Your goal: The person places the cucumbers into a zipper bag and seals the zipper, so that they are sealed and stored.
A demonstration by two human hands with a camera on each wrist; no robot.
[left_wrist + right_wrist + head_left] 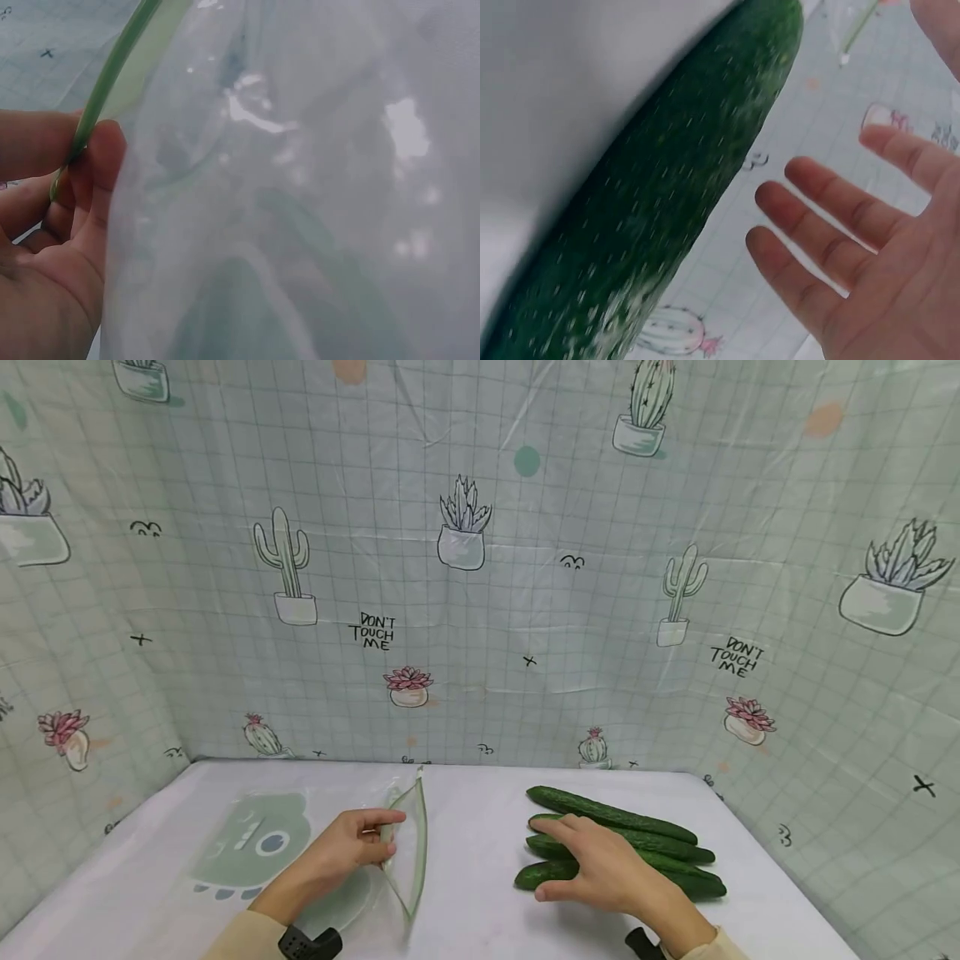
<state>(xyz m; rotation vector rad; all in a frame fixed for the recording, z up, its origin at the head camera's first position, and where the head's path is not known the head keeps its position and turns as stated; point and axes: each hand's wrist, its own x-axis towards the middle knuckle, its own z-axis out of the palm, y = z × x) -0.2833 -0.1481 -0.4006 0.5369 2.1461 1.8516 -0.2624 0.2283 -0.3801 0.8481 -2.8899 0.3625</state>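
Observation:
My left hand (356, 843) pinches the green-edged rim of a clear plastic zip bag (422, 852), whose mouth gapes toward the right. In the left wrist view the bag (300, 150) fills most of the picture, its green strip between thumb and fingers. Several dark green cucumbers (622, 816) lie side by side on the right of the table. Over their left ends hovers my right hand (603, 864), fingers spread. The right wrist view shows one cucumber (652, 180) close up, with the fingers apart from it.
A white table (480, 860) carries a green cartoon print (255, 835) at the left, partly seen through the bag. Behind and at both sides hangs a grid-patterned sheet (480, 610) with cactus drawings.

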